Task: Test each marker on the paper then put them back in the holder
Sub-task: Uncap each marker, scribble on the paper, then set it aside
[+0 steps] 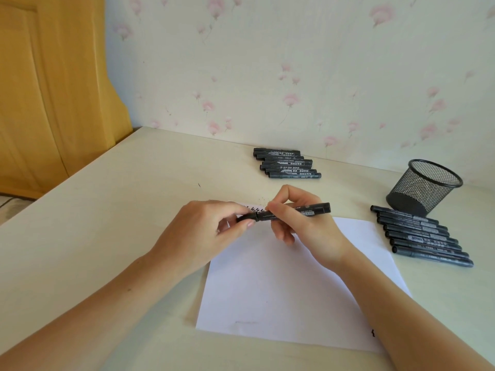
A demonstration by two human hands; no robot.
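From where I stand, the job looks partly under way and none of it finished: the mesh holder (424, 184) at the far right of the desk (112, 210) appears to have nothing in it, so no marker has gone back yet. On the left, the left hand (206, 231) pinches the cap end of a black marker (284, 212) between thumb and fingertips, while the right hand (300, 223) has its fingers curled round the barrel; the marker is held level just above the top edge of the white paper (289, 285). Whether the cap is coming off or going on I cannot tell. A short row of black zigzag scribbles (254, 209) shows on the paper's far edge just behind the hands, so I judge that some markers have had their test already. Beyond the hands, near the wall, lies one row of markers (286, 164); another row of markers (420, 235) lies just right of the paper, in front of the holder. Which row is tested I cannot say. Nothing blocks the way to the holder except that nearer row, which lies close before its base.
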